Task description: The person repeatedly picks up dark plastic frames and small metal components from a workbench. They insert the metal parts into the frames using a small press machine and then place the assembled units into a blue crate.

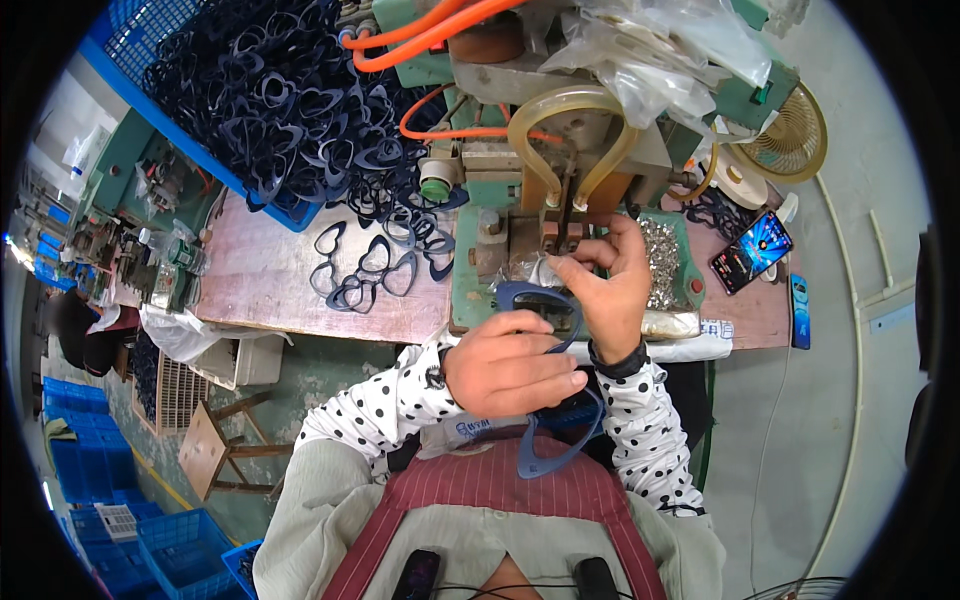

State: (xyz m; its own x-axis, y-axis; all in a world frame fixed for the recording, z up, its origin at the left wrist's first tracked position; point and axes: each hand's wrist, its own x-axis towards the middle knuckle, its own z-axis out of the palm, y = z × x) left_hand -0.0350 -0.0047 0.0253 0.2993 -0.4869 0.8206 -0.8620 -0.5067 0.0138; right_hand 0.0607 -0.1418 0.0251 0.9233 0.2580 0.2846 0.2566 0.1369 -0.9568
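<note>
My left hand (510, 368) is closed round a dark blue eyeglass frame (545, 462) over my lap. One rim of the frame reaches up to the base of a green bench machine (465, 290), while the other hangs below my fingers. At the machine's copper-coloured clamp block (562, 232), my right hand (615, 290) has its thumb and fingers brought together. What they pinch is too small and covered to make out. Beside that hand, a green tray (690, 262) holds many small shiny metal pieces (660, 255).
Loose eyeglass frames (365, 275) lie on the bench left of the machine, below a blue crate (130, 75) heaped with more. Orange hoses (430, 35) and plastic bags (660, 50) hang over the machine. Two phones (752, 252) and a fan (800, 130) are at the right.
</note>
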